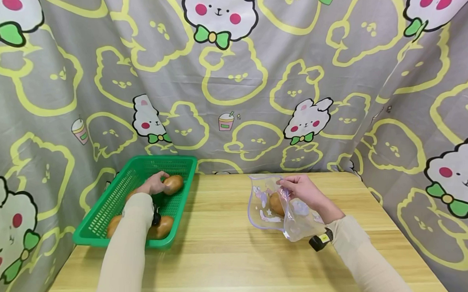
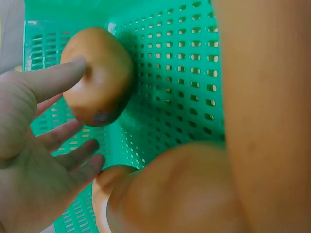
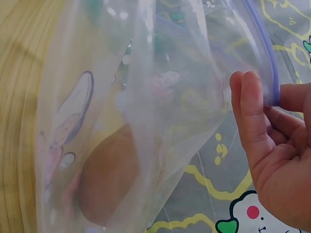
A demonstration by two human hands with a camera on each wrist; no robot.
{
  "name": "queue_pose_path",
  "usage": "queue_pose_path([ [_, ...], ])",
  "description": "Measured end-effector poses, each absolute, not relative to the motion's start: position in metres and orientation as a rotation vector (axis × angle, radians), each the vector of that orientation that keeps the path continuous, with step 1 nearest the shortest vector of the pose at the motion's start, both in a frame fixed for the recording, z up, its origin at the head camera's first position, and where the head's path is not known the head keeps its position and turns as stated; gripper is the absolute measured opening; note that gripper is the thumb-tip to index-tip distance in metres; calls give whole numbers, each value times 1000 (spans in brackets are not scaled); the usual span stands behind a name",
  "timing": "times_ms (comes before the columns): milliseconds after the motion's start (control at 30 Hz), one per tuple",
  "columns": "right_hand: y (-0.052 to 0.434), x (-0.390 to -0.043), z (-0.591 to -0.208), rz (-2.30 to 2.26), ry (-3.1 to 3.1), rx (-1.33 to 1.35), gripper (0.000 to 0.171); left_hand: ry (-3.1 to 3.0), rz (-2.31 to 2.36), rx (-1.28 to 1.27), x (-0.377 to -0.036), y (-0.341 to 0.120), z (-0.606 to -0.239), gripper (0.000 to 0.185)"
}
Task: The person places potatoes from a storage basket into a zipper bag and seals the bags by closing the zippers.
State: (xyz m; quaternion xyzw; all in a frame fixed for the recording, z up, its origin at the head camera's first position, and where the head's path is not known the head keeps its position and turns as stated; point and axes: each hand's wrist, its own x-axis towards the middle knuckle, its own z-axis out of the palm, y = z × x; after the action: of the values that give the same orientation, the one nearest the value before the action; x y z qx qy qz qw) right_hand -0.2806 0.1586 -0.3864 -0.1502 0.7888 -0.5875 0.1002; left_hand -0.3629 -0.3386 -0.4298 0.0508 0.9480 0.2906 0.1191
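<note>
Potatoes: four in green basket (image 1: pixel 94 227), one in bag (image 1: pixel 266 209)

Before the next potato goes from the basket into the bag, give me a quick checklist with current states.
1. Left hand grips a potato in the green basket: ok.
2. Right hand pinches the bag rim: ok.
3. Bag mouth held open: ok.
4. One potato in the bag already, room left: ok.
5. Path over the table between basket and bag free: ok.
6. Firmness of the grip: cannot tell.
</note>
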Motion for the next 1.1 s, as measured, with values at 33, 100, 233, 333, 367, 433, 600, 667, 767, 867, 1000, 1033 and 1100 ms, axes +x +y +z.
queue_pose_path([
  [33, 159, -281, -387, -1734, 2335, -444, 34, 2769, 850, 146, -363, -338, -430, 51],
  [100, 159, -282, -387, -1732, 2334, -440, 33, 2761, 854, 146, -363, -338, -432, 50],
  [233, 159, -283, -388, -1726, 2337, -431, 33, 2741, 897, 175, -365, -338, -435, 47],
  [333, 159, -283, -388, -1717, 2339, -427, 34, 2721, 932, 214, -366, -337, -437, 48],
  [367, 159, -283, -388, -1716, 2338, -426, 34, 2716, 937, 228, -366, -337, -437, 49],
  [433, 159, -282, -388, -1715, 2340, -424, 35, 2699, 952, 240, -366, -336, -436, 53],
  [600, 159, -282, -387, -1716, 2339, -425, 37, 2653, 925, 259, -365, -335, -435, 60],
  [667, 159, -282, -388, -1715, 2337, -426, 36, 2642, 893, 276, -364, -336, -434, 62],
  [767, 159, -283, -389, -1712, 2335, -424, 35, 2620, 890, 280, -363, -336, -433, 65],
  [867, 159, -283, -389, -1705, 2336, -423, 34, 2610, 881, 286, -363, -336, -433, 66],
  [1000, 159, -283, -389, -1705, 2340, -427, 36, 2605, 871, 270, -362, -336, -434, 64],
  [1033, 159, -284, -389, -1706, 2340, -428, 37, 2604, 865, 271, -362, -336, -434, 63],
  [1100, 159, -284, -388, -1706, 2341, -432, 37, 2606, 856, 266, -362, -336, -434, 63],
])
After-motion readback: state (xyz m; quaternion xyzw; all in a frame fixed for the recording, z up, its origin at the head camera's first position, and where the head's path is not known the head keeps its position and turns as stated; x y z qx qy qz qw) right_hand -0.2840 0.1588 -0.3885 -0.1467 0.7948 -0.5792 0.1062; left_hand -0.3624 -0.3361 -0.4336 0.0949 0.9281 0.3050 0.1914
